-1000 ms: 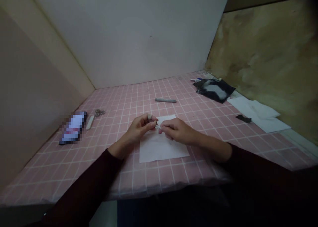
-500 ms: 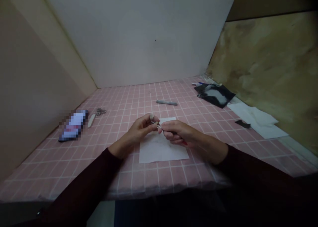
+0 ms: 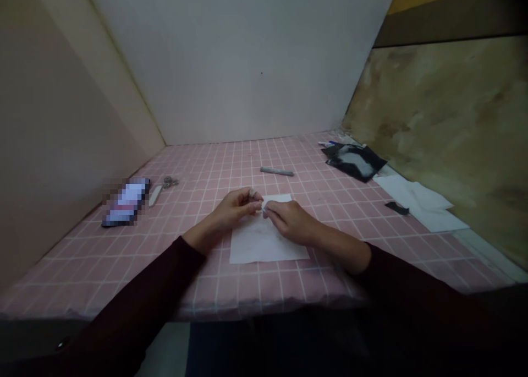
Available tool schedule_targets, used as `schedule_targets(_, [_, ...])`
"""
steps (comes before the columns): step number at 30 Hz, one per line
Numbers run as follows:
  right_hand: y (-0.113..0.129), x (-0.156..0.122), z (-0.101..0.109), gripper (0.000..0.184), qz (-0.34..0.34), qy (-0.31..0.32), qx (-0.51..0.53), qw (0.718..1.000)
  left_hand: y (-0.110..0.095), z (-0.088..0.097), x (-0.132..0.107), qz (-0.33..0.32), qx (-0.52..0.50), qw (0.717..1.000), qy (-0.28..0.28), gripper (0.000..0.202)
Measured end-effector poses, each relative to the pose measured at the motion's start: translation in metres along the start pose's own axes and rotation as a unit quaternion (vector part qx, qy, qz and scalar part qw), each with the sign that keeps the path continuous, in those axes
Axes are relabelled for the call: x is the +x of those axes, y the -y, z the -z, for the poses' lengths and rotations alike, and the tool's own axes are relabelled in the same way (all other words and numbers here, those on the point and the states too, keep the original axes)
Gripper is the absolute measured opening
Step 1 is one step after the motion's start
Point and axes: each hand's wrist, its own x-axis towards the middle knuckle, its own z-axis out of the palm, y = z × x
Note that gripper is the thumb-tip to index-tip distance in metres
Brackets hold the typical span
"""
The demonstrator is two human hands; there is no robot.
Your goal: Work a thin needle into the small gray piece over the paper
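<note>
My left hand (image 3: 236, 207) and my right hand (image 3: 289, 220) meet fingertip to fingertip above a white sheet of paper (image 3: 264, 240) on the pink checked tabletop (image 3: 214, 173). Both hands are closed in a pinch around a small thin item between them, too small to name. Dark sleeves cover both forearms.
A grey marker (image 3: 276, 171) lies beyond the hands. At the left are a phone (image 3: 125, 202) and small scissors (image 3: 161, 187). At the right lie a black bag (image 3: 355, 160), white sheets (image 3: 421, 201) and a small black scrap (image 3: 397, 207). Walls close the table on three sides.
The view has tilted slightly. My right hand has drawn back in toward the left, so the fingertips are pinched together again over the paper.
</note>
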Motion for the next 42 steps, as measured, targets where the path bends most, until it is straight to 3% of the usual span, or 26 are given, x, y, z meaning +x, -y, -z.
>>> schedule_targets(22, [-0.002,0.001,0.004,0.022,0.001,-0.005,0.047,0.999,-0.005,0.000,0.003,-0.008,0.011,0.999,0.032,0.024])
schedule_targets(25, [0.001,0.002,0.006,0.019,-0.029,-0.008,0.121,0.992,-0.003,0.002,0.004,-0.010,0.015,0.999,0.039,0.025])
schedule_targets(28, [0.002,0.003,0.012,0.019,-0.125,0.050,0.301,0.944,0.000,0.003,0.004,-0.019,0.012,0.997,0.067,0.027])
schedule_targets(30, [0.000,0.003,0.017,0.019,-0.184,0.112,0.434,0.875,0.001,0.004,0.004,-0.033,0.009,0.996,0.078,0.028])
schedule_targets(34, [-0.005,0.002,0.029,0.009,-0.231,0.176,0.589,0.754,-0.001,0.002,0.002,-0.061,0.013,0.996,0.060,0.025])
schedule_targets(37, [-0.005,-0.001,0.030,0.009,-0.235,0.182,0.635,0.713,-0.005,0.000,0.000,-0.068,0.001,0.995,0.070,0.025])
schedule_targets(39, [-0.002,-0.003,0.028,0.015,-0.213,0.176,0.617,0.737,-0.007,-0.001,-0.002,-0.069,-0.012,0.995,0.068,0.024])
schedule_targets(42, [0.002,-0.007,0.019,0.020,-0.160,0.132,0.492,0.845,-0.008,-0.003,-0.004,-0.044,-0.013,0.997,0.059,0.026])
